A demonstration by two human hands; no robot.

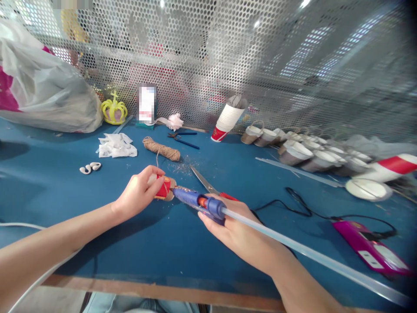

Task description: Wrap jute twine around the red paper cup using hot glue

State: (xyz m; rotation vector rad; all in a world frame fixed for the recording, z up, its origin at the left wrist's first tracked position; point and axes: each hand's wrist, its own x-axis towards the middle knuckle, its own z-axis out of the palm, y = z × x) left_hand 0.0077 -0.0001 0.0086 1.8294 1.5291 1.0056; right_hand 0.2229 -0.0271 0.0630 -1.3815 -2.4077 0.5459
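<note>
- Currently, the red paper cup (159,189) is lying sideways in the left hand (138,193), its long axis running roughly left to right, its twine-wrapped end facing the right hand (233,226).
- Left fingers are pinching the cup's wall, closed in narrowly around it.
- Right fingers are wrapping the grip of a blue glue gun (187,198); whether one is pressing the trigger, I cannot tell.
- Its nozzle is pointing left at the twined end, touching or just beside it; the gap is too small to judge.
- Hard, glossy plastic is forming the gun, while a smooth, translucent glue stick (276,237) is jutting from its back above the right forearm.
- Beyond the left hand, a fuzzy brown skein of twine (161,149) is lying spindle-shaped, one strand running down to that hand.
- Scissors (202,179) are resting beyond the gun on the blue tabletop (137,261), flat metal tapering away leftward.
</note>
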